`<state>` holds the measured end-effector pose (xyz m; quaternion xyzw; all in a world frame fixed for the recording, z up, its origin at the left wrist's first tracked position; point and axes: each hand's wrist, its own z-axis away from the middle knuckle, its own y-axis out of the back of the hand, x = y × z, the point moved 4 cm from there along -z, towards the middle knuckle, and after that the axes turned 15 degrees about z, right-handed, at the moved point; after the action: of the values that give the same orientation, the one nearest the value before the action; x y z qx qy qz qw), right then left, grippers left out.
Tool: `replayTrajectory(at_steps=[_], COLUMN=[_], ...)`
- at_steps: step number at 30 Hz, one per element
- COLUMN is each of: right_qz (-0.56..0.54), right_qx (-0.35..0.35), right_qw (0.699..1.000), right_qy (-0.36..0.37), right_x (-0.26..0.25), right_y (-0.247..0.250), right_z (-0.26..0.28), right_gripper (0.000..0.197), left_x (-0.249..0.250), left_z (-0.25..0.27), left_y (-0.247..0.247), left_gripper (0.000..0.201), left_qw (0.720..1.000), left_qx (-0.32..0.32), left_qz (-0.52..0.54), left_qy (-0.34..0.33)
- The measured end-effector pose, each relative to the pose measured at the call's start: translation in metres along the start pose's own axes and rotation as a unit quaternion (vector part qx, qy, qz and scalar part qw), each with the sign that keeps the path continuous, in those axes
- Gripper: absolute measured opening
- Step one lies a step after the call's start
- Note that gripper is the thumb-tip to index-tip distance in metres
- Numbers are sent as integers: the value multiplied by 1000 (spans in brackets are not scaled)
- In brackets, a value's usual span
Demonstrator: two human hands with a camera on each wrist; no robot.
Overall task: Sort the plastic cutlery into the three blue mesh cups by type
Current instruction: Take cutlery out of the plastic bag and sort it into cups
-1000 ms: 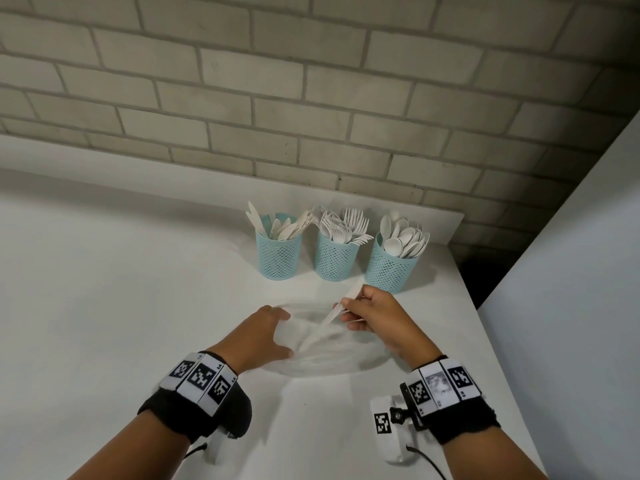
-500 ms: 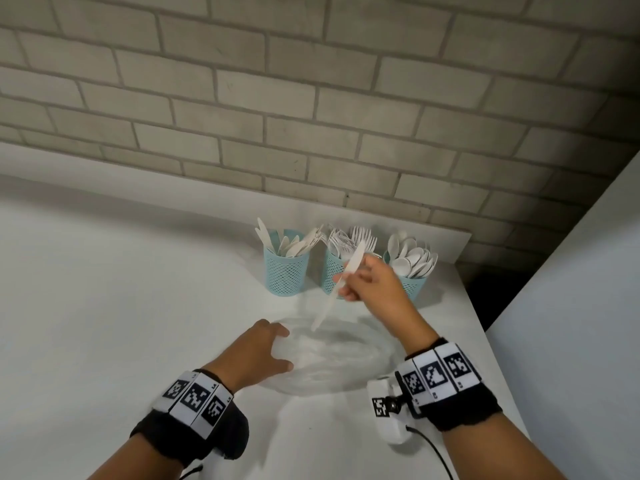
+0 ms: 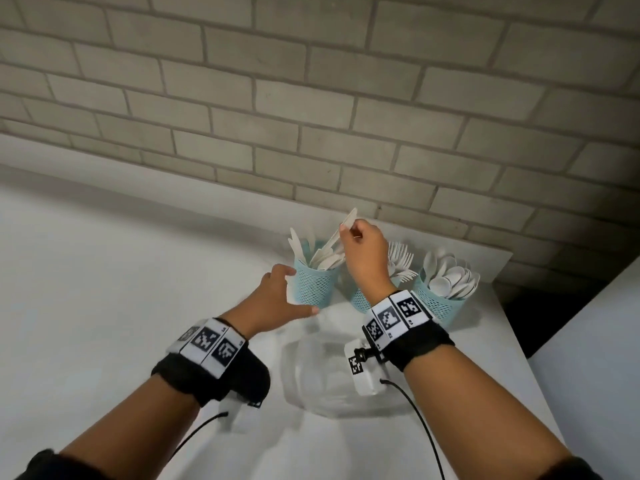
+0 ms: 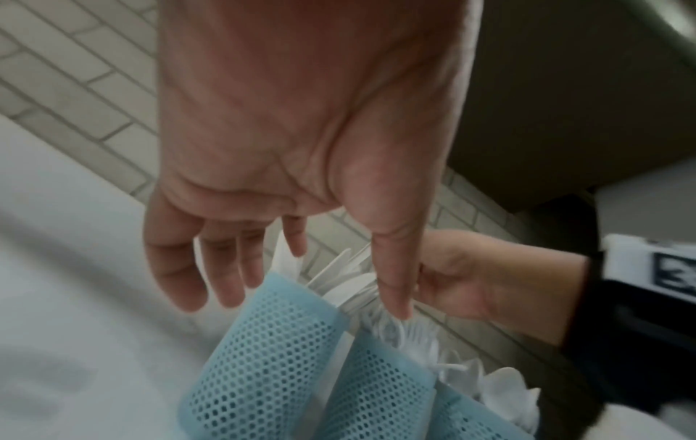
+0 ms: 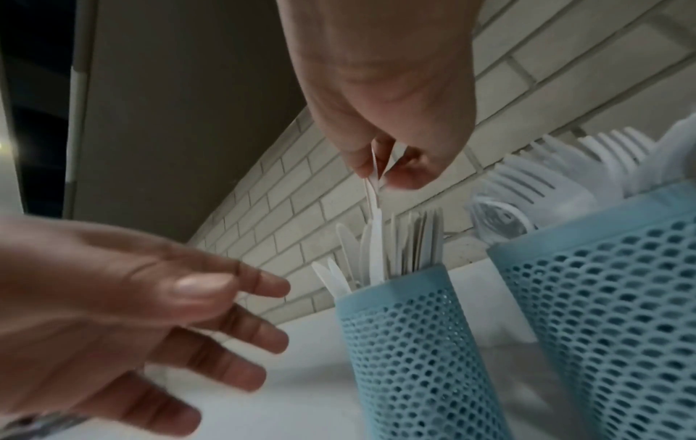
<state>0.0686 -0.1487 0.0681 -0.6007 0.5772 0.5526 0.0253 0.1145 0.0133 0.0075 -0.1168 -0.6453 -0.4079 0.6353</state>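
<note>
Three blue mesh cups in a row against the brick wall, and from left to right it reads like this. Left hand [image 3: 273, 299] comes first: fingers spread and relaxed, gripping nothing, reaching in at the left side of the knife cup [image 3: 313, 287]. The wrist views suggest the fingers are just short of the mesh or barely brushing it, and I can't tell which. Right above that cup is the right hand [image 3: 363, 252], pinching a white plastic knife [image 5: 374, 226] between thumb and fingertips near its upper end.

What the next move hangs on, as I read it: the knife's long axis runs close to vertical, leaning only a little, with its lower end already down among the other knives at the cup's mouth (the right wrist view shows this best). So the cup is straight below the pinch, and letting go should drop it in. Right hand is clearly the nearer one for that; left looks ready to steady the cup.

Moving on right: the fork cup [image 3: 360, 301], half hidden behind the right wrist, then the spoon cup [image 3: 438, 301] at the far end. A clear plastic bag [image 3: 329, 379] lies on the white table [image 3: 104, 306] between the forearms.
</note>
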Motion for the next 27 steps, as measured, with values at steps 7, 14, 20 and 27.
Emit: replayTrajectory(at_steps=[7,14,20,27], right_qz=[185,112,120,107], right_qx=[-85,-64,-165,-188], right_qw=[978,991,973,971], right_qy=[-41,-43,-107,-106], right_x=[8,10,41,30], right_y=[-33,-16,-27,-53], right_z=[-8,13,45,31], right_gripper=[24,33,77,110], left_x=[-17,-29,-34,-29], left_z=[-75,-100,-113,-118], left_y=[-1,-14,-19,-23], left_gripper=[111,108,107,80], left_qw=[998,975,980,962], left_qx=[-12,-9,-54,-121], left_qz=[62,197,156,162], left_qy=[-17,-106,-113,-182])
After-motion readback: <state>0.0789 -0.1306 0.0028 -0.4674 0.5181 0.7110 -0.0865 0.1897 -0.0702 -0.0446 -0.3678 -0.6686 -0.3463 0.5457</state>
